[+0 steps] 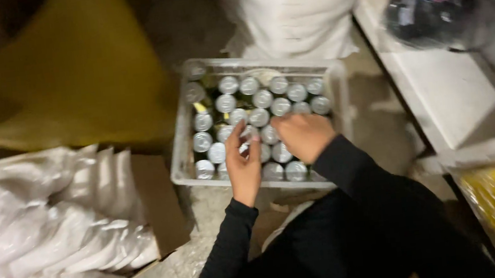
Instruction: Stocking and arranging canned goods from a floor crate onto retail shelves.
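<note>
Nearest the camera, low in the frame, black sleeves lead up to both hands over a grey plastic crate (183,158) at centre. The left hand (243,169) pinches a silver-topped can (249,134) near the crate's front; its grip is narrow, on the can top. The right hand (303,135) rests curled on neighbouring cans; whether it holds one, I cannot tell. This looks like arranging cans; the next move calls for a firm lift straight up. White plastic bags (42,228) fill the lower left.

Silver cans (263,99), grey crate (182,146)

cans (263,99) packed tight in crate (183,158), open above
</note>
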